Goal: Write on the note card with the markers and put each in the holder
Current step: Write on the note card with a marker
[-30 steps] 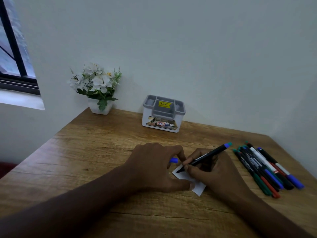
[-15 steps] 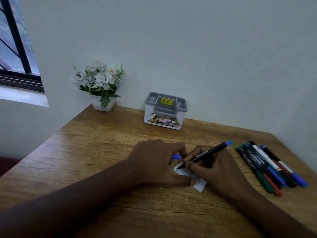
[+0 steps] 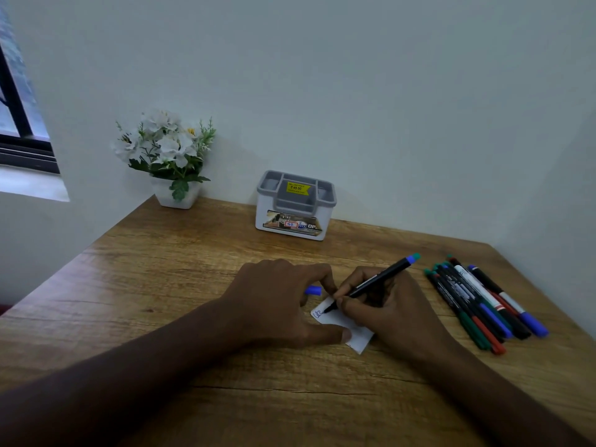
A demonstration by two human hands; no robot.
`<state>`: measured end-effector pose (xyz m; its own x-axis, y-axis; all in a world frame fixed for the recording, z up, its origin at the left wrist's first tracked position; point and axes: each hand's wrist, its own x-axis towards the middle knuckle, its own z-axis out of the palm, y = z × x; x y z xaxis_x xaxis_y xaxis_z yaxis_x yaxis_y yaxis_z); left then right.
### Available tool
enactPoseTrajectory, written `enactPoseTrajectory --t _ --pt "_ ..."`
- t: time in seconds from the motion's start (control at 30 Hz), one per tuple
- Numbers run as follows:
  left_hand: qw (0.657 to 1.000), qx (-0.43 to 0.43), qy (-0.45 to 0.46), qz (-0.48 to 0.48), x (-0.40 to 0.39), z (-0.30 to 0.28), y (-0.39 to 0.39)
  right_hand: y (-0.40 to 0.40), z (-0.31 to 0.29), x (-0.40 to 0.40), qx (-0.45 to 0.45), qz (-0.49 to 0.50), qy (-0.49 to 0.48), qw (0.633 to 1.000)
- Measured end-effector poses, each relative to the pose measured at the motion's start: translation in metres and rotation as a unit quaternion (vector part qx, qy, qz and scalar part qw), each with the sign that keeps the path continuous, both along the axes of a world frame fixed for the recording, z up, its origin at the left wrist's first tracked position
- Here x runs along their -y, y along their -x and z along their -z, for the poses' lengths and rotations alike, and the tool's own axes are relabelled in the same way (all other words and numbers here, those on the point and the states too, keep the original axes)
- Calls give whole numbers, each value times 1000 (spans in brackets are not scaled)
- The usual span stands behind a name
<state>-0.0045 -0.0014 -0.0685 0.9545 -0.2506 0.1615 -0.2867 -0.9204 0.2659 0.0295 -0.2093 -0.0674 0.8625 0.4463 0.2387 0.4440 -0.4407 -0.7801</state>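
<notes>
Ink now shows on the note card (image 3: 335, 321): tip has advanced since earlier frame. Right hand (image 3: 392, 312) grips the marker (image 3: 375, 282), long axis rising up-right. Left hand (image 3: 280, 304) pins card, probably pinching the blue cap (image 3: 313, 290). Holder (image 3: 295, 206) stands well beyond, ahead-left.

2 bare forearms reach in from the bottom edge, with no sleeves, watch, bracelet or rings visible on either. The left hand (image 3: 277, 304) and the right hand (image 3: 390, 312) are uncovered, without gloves. The left thumb (image 3: 335, 334) shows a short, plain, unpainted nail.
</notes>
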Motion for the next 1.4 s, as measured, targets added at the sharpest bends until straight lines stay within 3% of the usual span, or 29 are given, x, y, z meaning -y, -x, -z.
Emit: enactPoseTrajectory --t 1.4 --pt "999 -47 -4 -15 2 -3 -2 -4 3 2 -2 57 3 998"
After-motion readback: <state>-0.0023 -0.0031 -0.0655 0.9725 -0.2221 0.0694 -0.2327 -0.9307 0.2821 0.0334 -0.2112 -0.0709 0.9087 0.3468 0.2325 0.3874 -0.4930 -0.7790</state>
